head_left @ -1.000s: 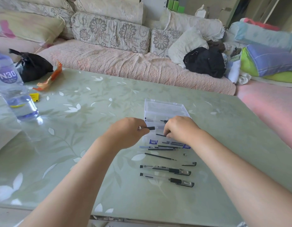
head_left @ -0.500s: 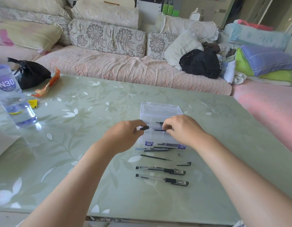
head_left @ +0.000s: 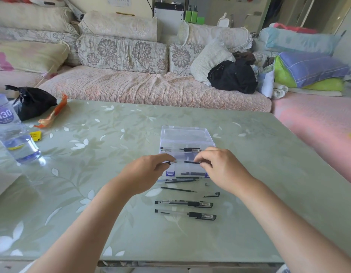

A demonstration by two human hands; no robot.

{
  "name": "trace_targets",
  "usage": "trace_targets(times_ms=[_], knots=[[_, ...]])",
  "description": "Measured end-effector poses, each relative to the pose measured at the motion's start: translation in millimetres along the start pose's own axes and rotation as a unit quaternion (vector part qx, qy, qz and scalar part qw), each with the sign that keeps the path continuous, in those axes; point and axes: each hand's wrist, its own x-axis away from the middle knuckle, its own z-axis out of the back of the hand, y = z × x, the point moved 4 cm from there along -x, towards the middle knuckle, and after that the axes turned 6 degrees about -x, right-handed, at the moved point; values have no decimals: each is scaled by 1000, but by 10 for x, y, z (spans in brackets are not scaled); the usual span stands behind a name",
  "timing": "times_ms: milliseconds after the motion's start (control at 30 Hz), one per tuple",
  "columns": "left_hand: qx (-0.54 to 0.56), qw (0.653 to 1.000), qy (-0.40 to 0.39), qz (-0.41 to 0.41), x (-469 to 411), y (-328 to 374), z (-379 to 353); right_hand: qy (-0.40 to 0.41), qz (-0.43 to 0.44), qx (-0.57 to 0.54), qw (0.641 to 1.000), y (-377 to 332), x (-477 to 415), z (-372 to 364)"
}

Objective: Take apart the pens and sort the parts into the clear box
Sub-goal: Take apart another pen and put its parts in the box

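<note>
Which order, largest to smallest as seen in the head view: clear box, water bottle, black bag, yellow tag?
1. clear box and water bottle: they look about alike, and the bottle is cropped at the frame edge, so unranked.
2. black bag
3. yellow tag

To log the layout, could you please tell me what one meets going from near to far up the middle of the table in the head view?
Nearest pen → second pen → loose refill → clear box → sofa.
</note>
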Motion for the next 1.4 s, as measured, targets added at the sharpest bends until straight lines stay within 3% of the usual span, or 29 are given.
trace_targets(times_ms=[600,767,900,1167,1400], knots=[[10,1000,-16,-7,-30,43,-57,-6,15,24,1000,89,15,-28],[4,1000,-23,-12,-14,58,-62,7,56,49,997,29,10,-19],[8,999,-42,-28,-3,126,-114,-3,75,7,997,-83,28,-77],[21,998,-47,-28,7,73,-105,-6,6,39,999,24,77,-18],[27,997,-61,-50,21,120,-148,-17,-9,-25,1000,-35,103,-82]])
